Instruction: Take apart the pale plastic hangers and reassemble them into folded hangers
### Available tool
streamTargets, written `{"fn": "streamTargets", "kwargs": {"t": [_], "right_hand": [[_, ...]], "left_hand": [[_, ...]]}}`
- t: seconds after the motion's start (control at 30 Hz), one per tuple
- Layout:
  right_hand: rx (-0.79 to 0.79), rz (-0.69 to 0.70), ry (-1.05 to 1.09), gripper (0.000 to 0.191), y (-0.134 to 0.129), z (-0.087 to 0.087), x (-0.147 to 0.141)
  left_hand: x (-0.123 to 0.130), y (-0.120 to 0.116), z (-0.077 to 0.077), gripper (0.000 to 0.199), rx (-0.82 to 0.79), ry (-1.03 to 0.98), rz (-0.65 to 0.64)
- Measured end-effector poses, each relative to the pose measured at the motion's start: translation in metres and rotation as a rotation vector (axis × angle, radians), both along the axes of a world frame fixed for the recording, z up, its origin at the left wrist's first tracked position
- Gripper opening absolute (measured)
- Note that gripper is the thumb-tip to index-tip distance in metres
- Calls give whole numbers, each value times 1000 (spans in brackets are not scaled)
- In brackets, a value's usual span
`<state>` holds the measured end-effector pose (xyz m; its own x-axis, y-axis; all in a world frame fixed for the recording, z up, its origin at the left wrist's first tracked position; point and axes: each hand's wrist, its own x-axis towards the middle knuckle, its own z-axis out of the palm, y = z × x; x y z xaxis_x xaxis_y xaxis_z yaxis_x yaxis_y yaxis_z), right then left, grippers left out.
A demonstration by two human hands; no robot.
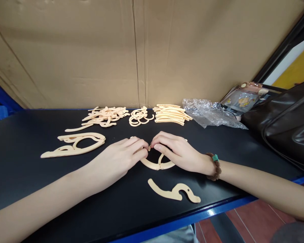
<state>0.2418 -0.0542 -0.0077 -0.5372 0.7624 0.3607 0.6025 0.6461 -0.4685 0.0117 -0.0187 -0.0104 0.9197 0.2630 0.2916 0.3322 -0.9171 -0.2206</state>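
Both hands are at a cream plastic folding hanger (159, 165) lying on the black table. My left hand (128, 152) has its fingers curled over the hanger's left side. My right hand (176, 150) closes over its right side, thumb and fingertips pinched near a small cream piece (149, 147) between the hands. The fingers cover much of the hanger, so how its parts join there is hidden. Closer to me lies a loose cream arm piece with a curved hook-like end (178, 193). A folded hanger (77, 143) rests apart, left of my left hand.
Along the back lie a pile of cream arm pieces (105, 116), a small heap of hooks (140, 116) and a stack of slim curved pieces (171, 114). Clear plastic bags (212, 113) and a dark leather bag (286, 125) stand right. Cardboard (91, 57) walls the back; blue edging (167, 224) borders the front.
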Motion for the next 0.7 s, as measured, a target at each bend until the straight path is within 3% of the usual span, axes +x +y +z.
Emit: {"fn": "streamTargets", "kwargs": {"t": [0.13,0.27,0.53,0.7], "right_hand": [[21,-3,4,29,0,-2,1],[26,-17,-3,26,1,-5,1],[166,-63,100,14,0,-3,1],[356,58,22,15,-12,5,0]], "left_hand": [[1,2,-1,20,-30,-24,27],[1,1,2,26,-98,-41,15],[7,-19,12,29,-209,-24,-192],[5,-13,12,29,-163,-62,-65]]}}
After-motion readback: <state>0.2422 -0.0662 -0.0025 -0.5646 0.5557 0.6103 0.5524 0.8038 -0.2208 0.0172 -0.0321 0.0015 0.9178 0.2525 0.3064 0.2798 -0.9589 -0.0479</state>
